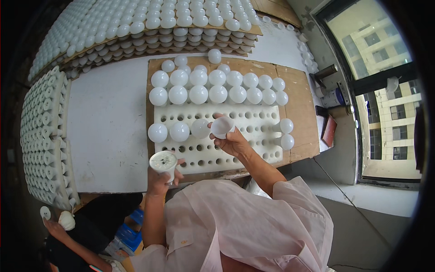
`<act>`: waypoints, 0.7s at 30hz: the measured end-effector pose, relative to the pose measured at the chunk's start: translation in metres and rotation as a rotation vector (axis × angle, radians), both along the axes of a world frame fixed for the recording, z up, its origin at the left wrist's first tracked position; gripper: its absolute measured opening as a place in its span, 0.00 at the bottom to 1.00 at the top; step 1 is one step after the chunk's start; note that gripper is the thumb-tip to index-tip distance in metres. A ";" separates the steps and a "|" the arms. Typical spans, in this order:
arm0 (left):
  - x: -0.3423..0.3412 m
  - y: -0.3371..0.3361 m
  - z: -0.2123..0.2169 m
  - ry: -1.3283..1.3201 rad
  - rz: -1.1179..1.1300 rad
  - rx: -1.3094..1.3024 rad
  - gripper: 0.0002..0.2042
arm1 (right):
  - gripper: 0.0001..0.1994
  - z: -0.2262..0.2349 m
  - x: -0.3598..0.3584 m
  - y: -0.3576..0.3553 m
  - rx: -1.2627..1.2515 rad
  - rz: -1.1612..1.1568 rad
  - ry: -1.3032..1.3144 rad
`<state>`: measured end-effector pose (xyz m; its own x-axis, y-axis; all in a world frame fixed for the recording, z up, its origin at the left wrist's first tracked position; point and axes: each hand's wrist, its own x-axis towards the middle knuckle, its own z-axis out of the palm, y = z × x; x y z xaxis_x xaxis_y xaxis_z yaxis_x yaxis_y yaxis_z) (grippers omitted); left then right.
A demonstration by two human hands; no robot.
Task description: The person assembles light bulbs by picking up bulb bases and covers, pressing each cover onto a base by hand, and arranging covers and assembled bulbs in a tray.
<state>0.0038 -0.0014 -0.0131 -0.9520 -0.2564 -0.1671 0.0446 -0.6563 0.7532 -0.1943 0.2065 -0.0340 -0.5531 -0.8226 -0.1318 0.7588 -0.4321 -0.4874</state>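
Observation:
My left hand [158, 182] is closed around the white body of an LED bulb [163, 160], its round top with small dark marks facing up. In my right hand [235, 143] is a white bulb cover [222, 128], gripped by the fingers with its hollow side toward me. Both hands are above a white foam tray [213, 169] with rows of holes. Round bulb covers [198, 94] fill two rows at its far side. A shorter row [179, 131] sits just left of my right hand, and two more covers [287, 141] are at the right edge.
Under the tray lies brown cardboard [301, 113] on a white table [108, 131]. Layered boards of white globes [167, 21] stand at the back left. Foam trays of white parts [45, 136] line the left edge. A co-worker's hand [56, 230] holds a white disc [45, 212] at lower left.

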 end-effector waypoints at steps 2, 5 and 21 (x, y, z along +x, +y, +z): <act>-0.011 0.016 0.001 -0.027 -0.128 -0.009 0.30 | 0.37 0.002 0.017 -0.007 0.026 -0.001 0.061; -0.020 0.033 0.012 -0.068 -0.169 -0.038 0.24 | 0.41 0.008 0.034 -0.010 0.065 0.004 0.163; -0.007 0.035 0.003 0.025 -0.263 -0.128 0.31 | 0.45 0.017 0.049 -0.014 0.182 0.069 0.524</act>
<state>-0.0030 0.0336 -0.0102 -0.9920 -0.0179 -0.1251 -0.0949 -0.5476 0.8313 -0.1449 0.1925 -0.0166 -0.5287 -0.8488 0.0035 0.4180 -0.2640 -0.8692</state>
